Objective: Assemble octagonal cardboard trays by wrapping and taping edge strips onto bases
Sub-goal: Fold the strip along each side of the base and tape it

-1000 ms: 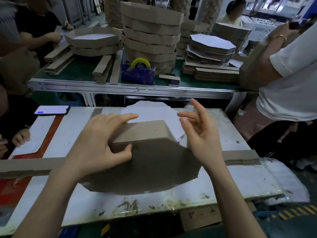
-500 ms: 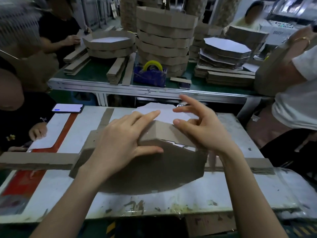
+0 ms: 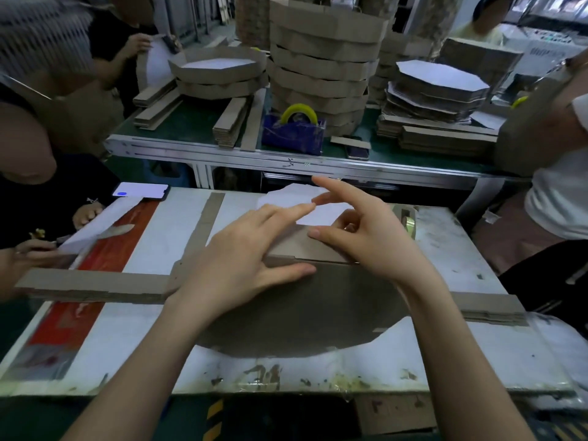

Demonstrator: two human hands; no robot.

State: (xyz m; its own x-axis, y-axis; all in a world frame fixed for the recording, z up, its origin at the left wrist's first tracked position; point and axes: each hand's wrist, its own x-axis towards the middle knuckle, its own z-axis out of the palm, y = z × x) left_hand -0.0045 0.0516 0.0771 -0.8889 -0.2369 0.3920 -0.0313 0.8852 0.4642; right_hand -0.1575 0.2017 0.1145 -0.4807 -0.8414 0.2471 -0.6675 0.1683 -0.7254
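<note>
Base (image 3: 302, 313) of brown cardboard is being pressed flat on the white table (image 3: 159, 345) by the left hand (image 3: 241, 265), fingers spread straight over the edge strip (image 3: 292, 246) at its far side. The right hand (image 3: 369, 243) is being held loosely open beside it, thumb touching the strip.

Near table (image 3: 477, 281): base (image 3: 302, 313) at centre, edge strip (image 3: 286, 246) along its far edge. Left hand (image 3: 241, 265) flat on strip, right hand (image 3: 366, 237) just right of it. Strip stack (image 3: 89, 284) runs left from base. Phone (image 3: 141, 192) at far-left corner. Far bench (image 3: 286, 160) behind: tape dispenser (image 3: 292, 132) centre, tray stack (image 3: 321, 58) behind it, base pile (image 3: 436, 90) on right.
</note>
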